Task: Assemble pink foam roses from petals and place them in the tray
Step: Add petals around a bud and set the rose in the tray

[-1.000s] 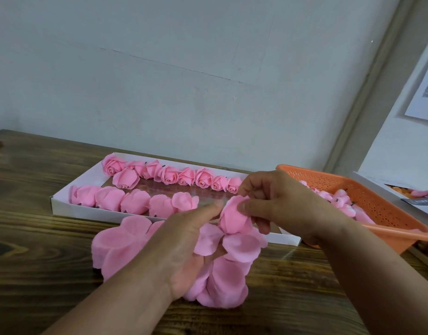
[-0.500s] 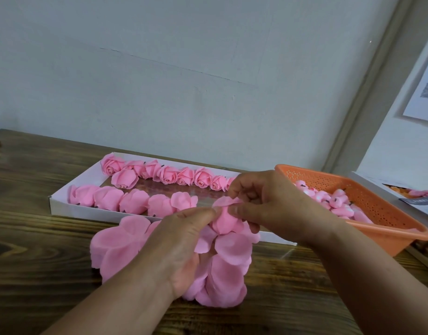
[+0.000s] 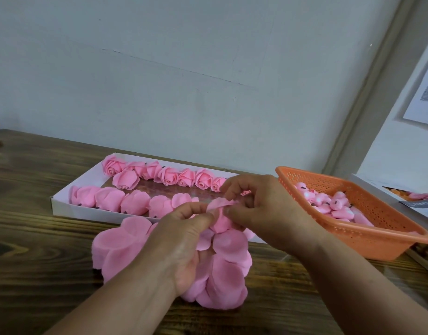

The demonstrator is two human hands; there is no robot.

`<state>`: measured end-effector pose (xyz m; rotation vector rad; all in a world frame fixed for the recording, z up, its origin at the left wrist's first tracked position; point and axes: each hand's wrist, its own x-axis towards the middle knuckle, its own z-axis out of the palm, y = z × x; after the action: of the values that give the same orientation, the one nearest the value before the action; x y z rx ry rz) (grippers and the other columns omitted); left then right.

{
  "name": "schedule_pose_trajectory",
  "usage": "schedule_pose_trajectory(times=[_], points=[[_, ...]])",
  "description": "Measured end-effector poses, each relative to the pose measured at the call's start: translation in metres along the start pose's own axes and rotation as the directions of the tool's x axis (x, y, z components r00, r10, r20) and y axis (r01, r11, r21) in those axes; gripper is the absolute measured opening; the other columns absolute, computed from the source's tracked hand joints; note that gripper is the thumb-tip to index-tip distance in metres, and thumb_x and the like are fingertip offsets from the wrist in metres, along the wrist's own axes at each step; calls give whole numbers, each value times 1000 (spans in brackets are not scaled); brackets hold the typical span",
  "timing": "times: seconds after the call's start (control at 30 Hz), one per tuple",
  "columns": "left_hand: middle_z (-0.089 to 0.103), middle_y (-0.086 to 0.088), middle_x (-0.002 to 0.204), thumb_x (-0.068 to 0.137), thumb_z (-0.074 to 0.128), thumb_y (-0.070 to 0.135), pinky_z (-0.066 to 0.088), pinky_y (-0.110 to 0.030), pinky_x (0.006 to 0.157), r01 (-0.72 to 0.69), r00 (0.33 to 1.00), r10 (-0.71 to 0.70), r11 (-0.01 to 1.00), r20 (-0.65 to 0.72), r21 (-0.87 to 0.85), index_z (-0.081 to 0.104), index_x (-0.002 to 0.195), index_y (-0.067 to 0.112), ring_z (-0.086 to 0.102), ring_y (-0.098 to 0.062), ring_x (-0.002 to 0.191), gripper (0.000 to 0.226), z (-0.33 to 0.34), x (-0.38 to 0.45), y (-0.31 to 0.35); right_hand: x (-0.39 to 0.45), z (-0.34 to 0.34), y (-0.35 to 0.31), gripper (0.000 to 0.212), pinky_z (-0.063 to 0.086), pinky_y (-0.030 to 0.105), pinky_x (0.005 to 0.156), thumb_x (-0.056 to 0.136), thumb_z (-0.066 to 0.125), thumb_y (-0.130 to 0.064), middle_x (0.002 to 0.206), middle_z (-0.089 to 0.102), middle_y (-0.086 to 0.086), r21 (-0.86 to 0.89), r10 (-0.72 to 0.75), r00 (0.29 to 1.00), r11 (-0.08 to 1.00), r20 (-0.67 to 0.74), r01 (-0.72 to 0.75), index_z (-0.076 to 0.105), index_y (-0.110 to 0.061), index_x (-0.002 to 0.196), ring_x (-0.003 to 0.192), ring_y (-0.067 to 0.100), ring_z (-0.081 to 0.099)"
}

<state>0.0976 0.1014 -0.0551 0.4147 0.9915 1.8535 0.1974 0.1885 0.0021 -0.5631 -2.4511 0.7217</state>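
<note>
1. Here, on the head view, I see my left hand (image 3: 181, 240) and right hand (image 3: 263, 209) both pinching a half-made rose (image 3: 220, 215) above the petals (image 3: 222, 269) heaped on the table (image 3: 39, 250).
2. Behind them the white tray (image 3: 87, 209) holds two rows of roses (image 3: 169, 175).
3. An orange basket (image 3: 367, 238) of pink buds (image 3: 329, 201) sits to the right.
</note>
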Motion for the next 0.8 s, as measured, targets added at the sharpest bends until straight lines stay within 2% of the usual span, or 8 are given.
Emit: schedule_pose_trajectory(times=[0.1, 0.17, 0.27, 0.33, 0.43, 0.6, 0.7, 0.8], points=[[73, -10, 70, 63, 69, 9, 54, -27, 47, -30, 1000, 30, 998, -1, 55, 65, 84, 9, 70, -18, 58, 21, -1, 0, -1, -1, 4, 3, 20, 55, 50, 63, 76, 65, -1, 73, 68, 12, 19, 17, 999, 1000, -46, -16, 61, -20, 70, 67, 34, 65], [73, -9, 71, 69, 71, 5, 53, -26, 48, -55, 998, 58, 993, -27, 106, 67, 84, 11, 71, -17, 60, 17, -1, 0, -2, -2, 8, 5, 11, 56, 48, 61, 76, 70, -6, 66, 65, 11, 26, 13, 997, 1000, -70, -11, 62, -13, 72, 67, 35, 65], [73, -8, 71, 81, 67, 1, 52, -24, 48, -99, 993, 108, 981, -47, 167, 67, 85, 11, 71, -16, 60, 11, -1, -2, -5, -3, 16, 3, 20, 54, 44, 55, 75, 75, -18, 64, 63, 18, 28, -2, 992, 1000, -129, 6, 61, -3, 71, 65, 37, 63], [73, -7, 71, 84, 66, 4, 51, -23, 48, -132, 989, 144, 970, -43, 202, 67, 86, 12, 71, -14, 60, 9, -1, -4, -6, -1, 20, 4, 23, 47, 34, 48, 74, 75, -20, 59, 61, 12, 4, 11, 985, 1000, -173, -11, 60, -2, 69, 56, 27, 59], [71, -5, 63, 89, 62, 8, 50, -21, 45, -174, 983, 181, 963, -14, 205, 65, 87, 12, 69, -11, 55, 6, 3, -8, -7, 0, 23, 2, 25, 31, 19, 41, 72, 74, -21, 52, 47, -1, -56, 37, 976, 997, -214, -50, 57, -4, 66, 49, 11, 40], [70, 2, 61, 94, 58, 13, 51, -22, 47, -197, 977, 210, 950, -28, 243, 65, 84, 19, 69, -9, 56, 13, 3, -7, -6, 6, 17, 2, 12, 46, 34, 46, 74, 68, -6, 54, 55, 8, 76, 125, 981, 990, -146, -115, 59, -3, 67, 49, 18, 52], [72, 2, 70, 94, 58, 18, 54, -29, 57, -190, 979, 202, 952, -27, 240, 66, 70, 29, 72, -17, 73, 28, 1, -6, -5, 8, 10, 6, 17, 46, 28, 44, 77, 63, 6, 49, 58, 4, 191, 204, 977, 963, -67, -189, 61, -8, 67, 40, 14, 55], [73, 3, 72, 95, 57, 19, 55, -31, 60, -191, 979, 201, 947, -15, 260, 66, 69, 32, 71, -19, 79, 31, 2, -7, -6, 8, 7, 8, 21, 45, 24, 43, 77, 63, 7, 45, 59, 3, 174, 200, 979, 966, -45, -190, 60, -9, 64, 38, 12, 55]])
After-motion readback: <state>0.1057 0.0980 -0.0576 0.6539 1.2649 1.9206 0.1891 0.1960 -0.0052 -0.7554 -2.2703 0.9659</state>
